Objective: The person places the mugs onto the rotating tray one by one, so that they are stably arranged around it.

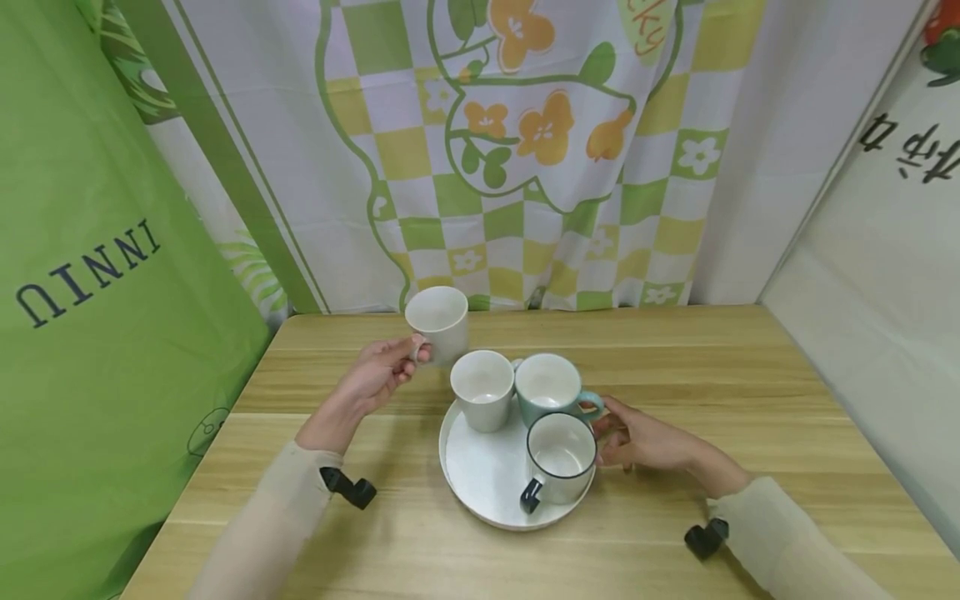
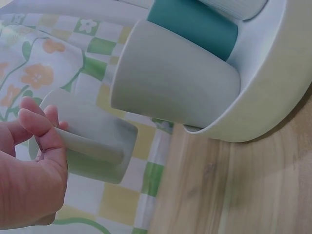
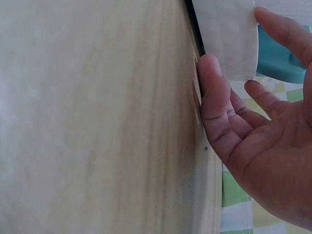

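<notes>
Behind and left of the round white tray, my left hand pinches the handle of a white mug, which is tilted in the air. The left wrist view shows fingers curled about that handle. Three mugs stand on the tray: a white mug, a teal mug with its handle to the right, and a black-rimmed white mug with a black handle. My right hand is at the tray's right edge. In the right wrist view its fingers spread across the tray's wall, holding it.
A wooden table lies under everything. A checked, flowered curtain hangs along its back edge. Green cloth hangs at the left and white cloth at the right. Small black devices are strapped to both wrists.
</notes>
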`<action>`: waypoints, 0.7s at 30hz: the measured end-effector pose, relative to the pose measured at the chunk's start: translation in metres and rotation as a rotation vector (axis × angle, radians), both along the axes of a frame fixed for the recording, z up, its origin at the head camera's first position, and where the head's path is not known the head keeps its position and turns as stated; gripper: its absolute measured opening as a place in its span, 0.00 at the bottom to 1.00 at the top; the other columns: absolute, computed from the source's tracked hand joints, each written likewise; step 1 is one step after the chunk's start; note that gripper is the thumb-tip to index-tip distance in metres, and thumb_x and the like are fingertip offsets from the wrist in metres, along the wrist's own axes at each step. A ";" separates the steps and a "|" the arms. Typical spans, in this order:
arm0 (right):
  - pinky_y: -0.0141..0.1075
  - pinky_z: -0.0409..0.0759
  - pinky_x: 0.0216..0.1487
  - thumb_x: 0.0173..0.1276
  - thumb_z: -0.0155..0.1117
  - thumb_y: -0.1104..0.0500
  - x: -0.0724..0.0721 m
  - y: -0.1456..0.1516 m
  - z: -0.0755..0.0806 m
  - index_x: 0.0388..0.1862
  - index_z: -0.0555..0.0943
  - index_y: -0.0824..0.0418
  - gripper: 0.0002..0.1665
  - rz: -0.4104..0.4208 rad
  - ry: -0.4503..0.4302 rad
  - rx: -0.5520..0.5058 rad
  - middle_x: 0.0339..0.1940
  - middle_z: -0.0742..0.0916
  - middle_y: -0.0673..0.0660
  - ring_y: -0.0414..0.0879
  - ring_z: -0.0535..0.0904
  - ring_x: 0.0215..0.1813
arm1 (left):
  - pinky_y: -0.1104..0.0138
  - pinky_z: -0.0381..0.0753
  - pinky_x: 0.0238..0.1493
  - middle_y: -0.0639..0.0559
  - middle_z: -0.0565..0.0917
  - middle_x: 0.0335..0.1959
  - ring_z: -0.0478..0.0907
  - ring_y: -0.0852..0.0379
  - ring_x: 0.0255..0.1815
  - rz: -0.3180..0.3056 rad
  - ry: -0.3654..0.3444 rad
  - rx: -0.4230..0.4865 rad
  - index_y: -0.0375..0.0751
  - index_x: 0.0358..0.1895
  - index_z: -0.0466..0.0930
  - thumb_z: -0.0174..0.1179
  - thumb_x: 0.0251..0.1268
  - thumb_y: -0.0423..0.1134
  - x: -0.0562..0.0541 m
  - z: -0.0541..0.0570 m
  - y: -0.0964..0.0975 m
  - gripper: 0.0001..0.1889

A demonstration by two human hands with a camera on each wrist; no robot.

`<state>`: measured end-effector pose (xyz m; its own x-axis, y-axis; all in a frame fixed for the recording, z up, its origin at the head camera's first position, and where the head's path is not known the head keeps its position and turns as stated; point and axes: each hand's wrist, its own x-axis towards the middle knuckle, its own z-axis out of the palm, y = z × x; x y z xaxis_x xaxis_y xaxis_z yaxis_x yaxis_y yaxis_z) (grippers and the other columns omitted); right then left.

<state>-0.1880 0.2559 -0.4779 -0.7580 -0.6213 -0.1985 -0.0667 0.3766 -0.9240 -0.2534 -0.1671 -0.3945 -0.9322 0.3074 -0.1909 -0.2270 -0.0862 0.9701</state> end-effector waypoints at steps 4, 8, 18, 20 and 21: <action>0.39 0.82 0.30 0.65 0.69 0.62 0.000 0.000 0.001 0.78 0.50 0.59 0.51 0.001 -0.003 -0.007 0.61 0.76 0.75 0.49 0.84 0.42 | 0.80 0.69 0.22 0.59 0.85 0.28 0.71 0.70 0.22 0.006 0.005 0.009 0.35 0.42 0.82 0.55 0.76 0.45 0.002 0.004 -0.002 0.15; 0.39 0.82 0.31 0.65 0.69 0.61 0.001 -0.001 0.001 0.78 0.49 0.58 0.51 -0.002 -0.012 -0.002 0.62 0.76 0.75 0.49 0.84 0.43 | 0.81 0.70 0.21 0.59 0.85 0.28 0.71 0.70 0.22 -0.003 0.011 0.025 0.35 0.42 0.83 0.55 0.76 0.44 0.003 0.007 -0.004 0.15; 0.39 0.82 0.30 0.66 0.69 0.61 0.000 -0.001 0.002 0.78 0.49 0.60 0.51 0.003 -0.003 0.007 0.62 0.76 0.75 0.48 0.84 0.42 | 0.81 0.70 0.21 0.60 0.86 0.27 0.71 0.71 0.22 -0.009 0.016 0.036 0.41 0.38 0.85 0.54 0.77 0.44 0.011 0.019 -0.011 0.14; 0.39 0.82 0.29 0.66 0.69 0.61 0.000 -0.001 0.002 0.78 0.49 0.60 0.51 0.008 0.002 0.006 0.62 0.76 0.75 0.48 0.84 0.42 | 0.81 0.70 0.21 0.60 0.86 0.28 0.72 0.71 0.22 -0.018 0.025 0.039 0.42 0.39 0.85 0.53 0.77 0.45 0.013 0.021 -0.012 0.14; 0.39 0.82 0.29 0.66 0.69 0.61 0.000 -0.001 0.002 0.78 0.49 0.60 0.50 0.009 0.002 0.006 0.61 0.76 0.75 0.47 0.84 0.42 | 0.81 0.70 0.22 0.60 0.86 0.28 0.72 0.71 0.22 -0.022 0.026 0.041 0.41 0.39 0.85 0.53 0.77 0.45 0.014 0.022 -0.013 0.14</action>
<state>-0.1882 0.2551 -0.4755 -0.7530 -0.6269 -0.2003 -0.0724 0.3814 -0.9216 -0.2399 -0.1803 -0.3729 -0.9298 0.3349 -0.1529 -0.2036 -0.1215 0.9715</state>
